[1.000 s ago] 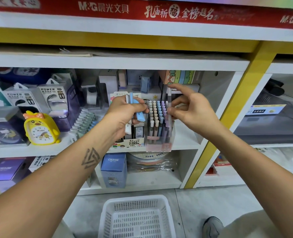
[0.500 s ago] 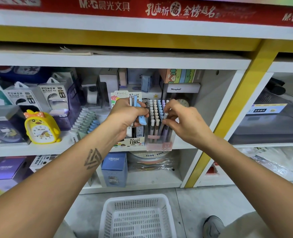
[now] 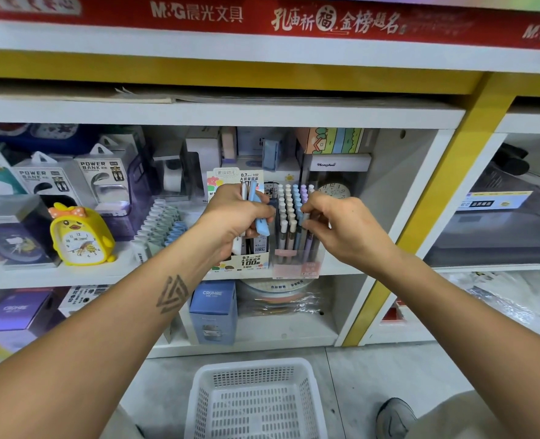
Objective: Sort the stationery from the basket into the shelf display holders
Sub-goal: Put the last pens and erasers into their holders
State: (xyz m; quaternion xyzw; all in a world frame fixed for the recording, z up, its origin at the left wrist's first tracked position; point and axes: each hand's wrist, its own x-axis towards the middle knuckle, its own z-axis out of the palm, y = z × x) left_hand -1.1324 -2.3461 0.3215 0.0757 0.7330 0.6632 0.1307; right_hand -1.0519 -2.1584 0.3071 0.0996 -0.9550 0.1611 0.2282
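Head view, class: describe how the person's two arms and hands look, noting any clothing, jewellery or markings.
Both forearms are bare, with no sleeves, watch, rings or gloves showing. The left forearm carries a dark tattoo of nested triangles below the left hand. The right hand and its forearm show no markings.

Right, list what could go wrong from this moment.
1. The left hand grips several pens loosely bunched; one could slip toward the floor.
2. The right hand works among tightly packed pens in the clear holder at the shelf's front edge; a push could tip it off.
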